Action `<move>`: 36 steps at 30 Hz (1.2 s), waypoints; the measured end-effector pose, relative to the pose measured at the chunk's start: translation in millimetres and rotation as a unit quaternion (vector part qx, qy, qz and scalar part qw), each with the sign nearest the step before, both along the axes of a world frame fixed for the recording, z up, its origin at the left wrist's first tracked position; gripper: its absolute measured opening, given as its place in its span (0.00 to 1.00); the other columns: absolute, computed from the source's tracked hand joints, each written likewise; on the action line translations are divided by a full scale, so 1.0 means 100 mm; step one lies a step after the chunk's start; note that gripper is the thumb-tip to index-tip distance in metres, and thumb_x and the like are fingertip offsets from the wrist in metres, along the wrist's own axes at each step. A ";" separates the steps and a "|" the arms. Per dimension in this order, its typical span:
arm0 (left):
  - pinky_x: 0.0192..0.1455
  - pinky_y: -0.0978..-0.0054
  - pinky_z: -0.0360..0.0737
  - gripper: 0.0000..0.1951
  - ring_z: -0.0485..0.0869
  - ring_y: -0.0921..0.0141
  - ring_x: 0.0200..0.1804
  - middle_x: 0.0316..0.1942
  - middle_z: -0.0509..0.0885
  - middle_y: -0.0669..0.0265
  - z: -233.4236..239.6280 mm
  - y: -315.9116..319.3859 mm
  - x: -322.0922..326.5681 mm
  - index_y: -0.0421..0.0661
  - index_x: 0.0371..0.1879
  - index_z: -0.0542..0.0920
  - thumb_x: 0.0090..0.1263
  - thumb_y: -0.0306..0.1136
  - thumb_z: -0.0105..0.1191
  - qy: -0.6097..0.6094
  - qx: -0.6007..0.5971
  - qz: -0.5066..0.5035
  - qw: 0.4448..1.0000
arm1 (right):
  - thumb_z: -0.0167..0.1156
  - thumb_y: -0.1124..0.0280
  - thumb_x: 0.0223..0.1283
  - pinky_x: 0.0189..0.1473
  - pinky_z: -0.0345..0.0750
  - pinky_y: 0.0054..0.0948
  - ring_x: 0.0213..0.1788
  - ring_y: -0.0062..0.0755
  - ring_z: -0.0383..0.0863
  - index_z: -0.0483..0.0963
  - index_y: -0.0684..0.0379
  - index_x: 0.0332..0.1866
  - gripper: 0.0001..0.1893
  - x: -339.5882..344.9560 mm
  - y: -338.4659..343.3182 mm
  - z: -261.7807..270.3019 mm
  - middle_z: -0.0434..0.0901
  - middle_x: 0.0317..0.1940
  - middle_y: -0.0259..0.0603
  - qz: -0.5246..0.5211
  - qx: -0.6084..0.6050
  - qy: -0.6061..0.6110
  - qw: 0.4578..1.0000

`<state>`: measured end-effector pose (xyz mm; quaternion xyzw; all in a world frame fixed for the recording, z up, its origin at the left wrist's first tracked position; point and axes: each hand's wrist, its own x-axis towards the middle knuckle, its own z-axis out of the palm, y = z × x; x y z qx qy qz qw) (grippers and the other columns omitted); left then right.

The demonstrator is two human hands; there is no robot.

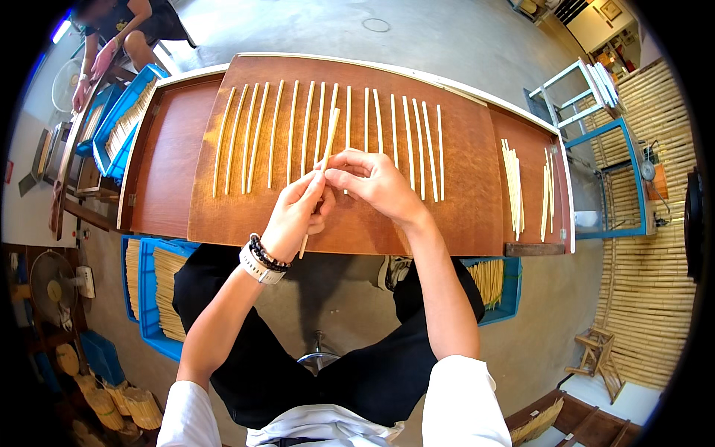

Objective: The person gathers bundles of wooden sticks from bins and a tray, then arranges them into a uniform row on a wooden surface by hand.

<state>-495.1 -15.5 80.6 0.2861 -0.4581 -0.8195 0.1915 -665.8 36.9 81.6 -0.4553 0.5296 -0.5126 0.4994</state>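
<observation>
My left hand [299, 207] is closed around a thin, pale wooden stick [332, 131], whose lower end sticks out below the fist. Thumb and fingertips of my right hand [374, 179] pinch the same stick just above the left thumb. The stick is held slanted over a brown wooden board [469, 190]. Several similar sticks [257, 137] lie spaced apart in a row across that board, pointing away from me. My hands and forearm hide the near ends of some in the middle.
Two loose groups of sticks [513, 184] lie right of the board, near a dark wooden block [534, 249]. Stick-filled blue crates [146, 302] flank my legs. Another blue crate [100, 151] stands left of the table, near a seated person [142, 33].
</observation>
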 end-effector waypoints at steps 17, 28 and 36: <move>0.21 0.88 0.54 0.13 0.57 0.85 0.21 0.23 0.65 0.77 0.02 0.07 -0.03 0.43 0.45 0.75 0.82 0.38 0.37 0.006 0.027 -0.087 0.996 | 0.61 0.68 0.66 0.30 0.73 0.15 0.31 0.15 0.78 0.79 0.59 0.43 0.07 -0.34 0.14 0.15 0.84 0.34 0.33 -0.111 -0.041 -0.089 0.989; 0.19 0.88 0.54 0.10 0.61 0.85 0.21 0.27 0.72 0.75 0.09 0.09 0.01 0.42 0.45 0.76 0.81 0.33 0.40 0.001 -0.021 -0.120 0.993 | 0.66 0.65 0.56 0.39 0.78 0.35 0.35 0.40 0.86 0.82 0.62 0.39 0.11 -1.51 0.58 -0.28 0.85 0.31 0.46 -0.382 0.158 0.404 0.816; 0.19 0.88 0.55 0.10 0.61 0.85 0.21 0.29 0.73 0.74 0.06 0.07 0.05 0.42 0.45 0.76 0.80 0.32 0.41 0.001 -0.023 -0.115 0.993 | 0.66 0.69 0.55 0.44 0.80 0.39 0.39 0.46 0.86 0.81 0.61 0.39 0.10 -1.39 0.42 -0.32 0.85 0.33 0.48 -0.372 0.176 0.448 0.793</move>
